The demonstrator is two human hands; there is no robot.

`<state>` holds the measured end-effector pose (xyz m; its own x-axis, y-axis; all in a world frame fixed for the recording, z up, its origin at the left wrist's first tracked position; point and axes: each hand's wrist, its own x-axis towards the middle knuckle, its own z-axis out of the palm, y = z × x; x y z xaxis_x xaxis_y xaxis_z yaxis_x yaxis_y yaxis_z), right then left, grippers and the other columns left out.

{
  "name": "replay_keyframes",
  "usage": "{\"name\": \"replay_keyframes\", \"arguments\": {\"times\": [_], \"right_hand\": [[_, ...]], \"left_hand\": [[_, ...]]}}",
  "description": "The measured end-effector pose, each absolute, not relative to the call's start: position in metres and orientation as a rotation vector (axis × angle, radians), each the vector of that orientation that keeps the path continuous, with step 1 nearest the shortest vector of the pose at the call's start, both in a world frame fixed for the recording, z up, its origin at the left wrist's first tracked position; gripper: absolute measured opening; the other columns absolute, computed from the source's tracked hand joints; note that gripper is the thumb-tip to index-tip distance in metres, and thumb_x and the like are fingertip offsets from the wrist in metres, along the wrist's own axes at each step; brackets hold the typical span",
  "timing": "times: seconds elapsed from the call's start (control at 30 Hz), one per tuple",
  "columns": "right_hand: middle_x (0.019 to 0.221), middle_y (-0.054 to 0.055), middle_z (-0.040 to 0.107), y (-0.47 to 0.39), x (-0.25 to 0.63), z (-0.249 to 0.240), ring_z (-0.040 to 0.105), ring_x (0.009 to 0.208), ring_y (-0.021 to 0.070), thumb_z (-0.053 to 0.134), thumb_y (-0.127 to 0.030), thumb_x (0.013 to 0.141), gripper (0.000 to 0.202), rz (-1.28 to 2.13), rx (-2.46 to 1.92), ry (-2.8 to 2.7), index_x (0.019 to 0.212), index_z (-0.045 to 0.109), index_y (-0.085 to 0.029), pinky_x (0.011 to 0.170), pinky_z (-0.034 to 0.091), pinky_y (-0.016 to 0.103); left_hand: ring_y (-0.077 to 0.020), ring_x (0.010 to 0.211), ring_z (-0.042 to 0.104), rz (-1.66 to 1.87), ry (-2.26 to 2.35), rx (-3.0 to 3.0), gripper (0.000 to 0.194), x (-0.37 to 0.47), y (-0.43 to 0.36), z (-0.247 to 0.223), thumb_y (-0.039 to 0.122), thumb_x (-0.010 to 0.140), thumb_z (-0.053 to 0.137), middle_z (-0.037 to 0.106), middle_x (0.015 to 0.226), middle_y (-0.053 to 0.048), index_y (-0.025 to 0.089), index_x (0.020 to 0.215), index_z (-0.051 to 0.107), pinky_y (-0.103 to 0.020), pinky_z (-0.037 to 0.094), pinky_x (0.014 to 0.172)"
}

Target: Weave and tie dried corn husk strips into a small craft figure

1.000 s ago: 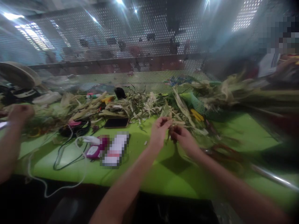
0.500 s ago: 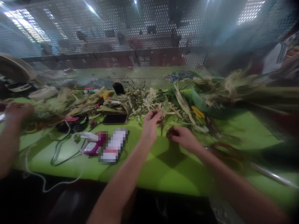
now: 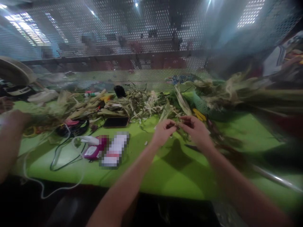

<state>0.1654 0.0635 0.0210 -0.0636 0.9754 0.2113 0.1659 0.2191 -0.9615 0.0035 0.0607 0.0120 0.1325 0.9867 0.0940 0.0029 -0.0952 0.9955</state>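
My left hand (image 3: pixel 163 131) is closed in a pinch above the green table (image 3: pixel 151 164). My right hand (image 3: pixel 196 130) meets it fingertip to fingertip, also pinching. Between them is a small piece of dried husk (image 3: pixel 178 124), mostly hidden by the fingers. A pale green husk leaf (image 3: pixel 165 111) rises just behind my left hand; whether it joins the held piece I cannot tell. Beyond the hands lies a heap of dried husk scraps (image 3: pixel 146 102). A longer corn husk (image 3: pixel 182 99) leans behind my right hand.
A dark phone (image 3: pixel 115 122), a purple box (image 3: pixel 95 153) and cables (image 3: pixel 56 154) lie left of my arms. Yellow-handled scissors (image 3: pixel 199 114) rest near a green basket (image 3: pixel 200 102). Another person's arm (image 3: pixel 11 135) reaches in at far left. A perforated metal screen (image 3: pixel 151 75) stands behind.
My right hand has moved up and away from me, and my left hand slightly right and down, so their fingertips now meet. The other person's hand at far left has moved down.
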Motion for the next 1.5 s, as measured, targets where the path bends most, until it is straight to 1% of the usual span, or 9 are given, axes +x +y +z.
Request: {"name": "replay_keyframes", "arguments": {"times": [0.2, 0.37, 0.53, 0.67, 0.77, 1.0, 1.23, 1.4, 1.5], "right_hand": [[0.069, 0.0, 0.06, 0.061, 0.167, 0.027, 0.051, 0.064, 0.0131, 0.07, -0.036, 0.075, 0.019, 0.914, -1.217, -1.49, 0.077, 0.064, -0.019, 0.061, 0.043, 0.027], [0.069, -0.001, 0.056, 0.058, 0.166, 0.029, 0.048, 0.063, 0.0123, 0.069, -0.037, 0.076, 0.02, 0.912, -1.205, -1.444, 0.077, 0.061, -0.019, 0.06, 0.041, 0.026], [0.069, -0.001, 0.056, 0.058, 0.164, 0.027, 0.048, 0.064, 0.0129, 0.068, -0.039, 0.077, 0.021, 0.923, -1.212, -1.484, 0.078, 0.062, -0.019, 0.06, 0.041, 0.026], [0.082, 0.003, 0.063, 0.062, 0.167, 0.021, 0.055, 0.071, 0.0153, 0.067, -0.043, 0.08, 0.028, 0.933, -1.191, -1.501, 0.096, 0.064, -0.02, 0.064, 0.045, 0.028], [0.091, 0.005, 0.066, 0.068, 0.17, 0.014, 0.058, 0.076, 0.0167, 0.067, -0.044, 0.08, 0.034, 0.921, -1.201, -1.515, 0.103, 0.063, -0.02, 0.068, 0.047, 0.029], [0.084, 0.004, 0.067, 0.081, 0.18, 0.002, 0.058, 0.072, 0.0173, 0.065, -0.046, 0.08, 0.03, 0.725, -1.254, -1.585, 0.096, 0.067, -0.02, 0.066, 0.048, 0.031], [0.087, 0.005, 0.07, 0.097, 0.21, -0.001, 0.061, 0.076, 0.0209, 0.064, -0.035, 0.078, 0.02, 0.412, -1.398, -1.862, 0.09, 0.073, -0.021, 0.075, 0.048, 0.036], [0.093, 0.005, 0.066, 0.101, 0.221, -0.005, 0.06, 0.083, 0.0228, 0.073, -0.023, 0.064, 0.032, 0.436, -1.463, -2.122, 0.096, 0.075, -0.024, 0.078, 0.046, 0.037], [0.087, 0.005, 0.065, 0.102, 0.219, -0.005, 0.059, 0.083, 0.0222, 0.074, -0.025, 0.064, 0.021, 0.418, -1.495, -2.081, 0.085, 0.074, -0.022, 0.078, 0.045, 0.036]], "left_hand": [[-0.0085, 0.06, 0.049, 1.116, 1.06, 1.415, 0.017, 0.003, 0.063, 0.009, 0.029, 0.076, 0.065, 0.059, 0.071, 0.001, 0.016, 0.086, 0.064, -0.022, 0.04, 0.056], [-0.0091, 0.062, 0.048, 1.136, 1.091, 1.414, 0.023, 0.006, 0.063, 0.009, 0.036, 0.077, 0.067, 0.06, 0.072, 0.001, 0.016, 0.088, 0.065, -0.024, 0.038, 0.06], [-0.0094, 0.064, 0.048, 1.174, 1.064, 1.364, 0.014, 0.006, 0.06, 0.013, 0.028, 0.075, 0.066, 0.058, 0.07, 0.001, 0.016, 0.083, 0.065, -0.024, 0.037, 0.062], [-0.0083, 0.059, 0.045, 1.25, 1.104, 1.28, 0.013, -0.009, 0.064, 0.022, 0.028, 0.074, 0.068, 0.058, 0.067, 0.001, 0.016, 0.078, 0.066, -0.023, 0.034, 0.057], [-0.0062, 0.053, 0.041, 1.493, 1.13, 1.106, 0.012, -0.031, 0.071, 0.032, 0.026, 0.07, 0.07, 0.055, 0.062, 0.003, 0.017, 0.074, 0.066, -0.021, 0.03, 0.052], [-0.0035, 0.043, 0.032, 1.871, 1.03, 0.806, 0.016, -0.075, 0.088, 0.043, 0.025, 0.06, 0.074, 0.044, 0.048, 0.007, 0.016, 0.066, 0.061, -0.019, 0.02, 0.044], [-0.003, 0.043, 0.037, 1.824, 0.933, 0.796, 0.019, -0.075, 0.095, 0.035, 0.026, 0.06, 0.077, 0.052, 0.052, 0.006, 0.016, 0.069, 0.063, -0.019, 0.023, 0.043], [-0.0031, 0.044, 0.038, 1.75, 0.943, 0.813, 0.017, -0.07, 0.096, 0.031, 0.025, 0.06, 0.076, 0.055, 0.056, 0.005, 0.016, 0.067, 0.063, -0.019, 0.024, 0.043], [-0.0035, 0.048, 0.042, 1.671, 0.894, 0.876, 0.017, -0.064, 0.095, 0.028, 0.026, 0.061, 0.076, 0.058, 0.061, 0.004, 0.016, 0.07, 0.065, -0.018, 0.03, 0.045]]}}
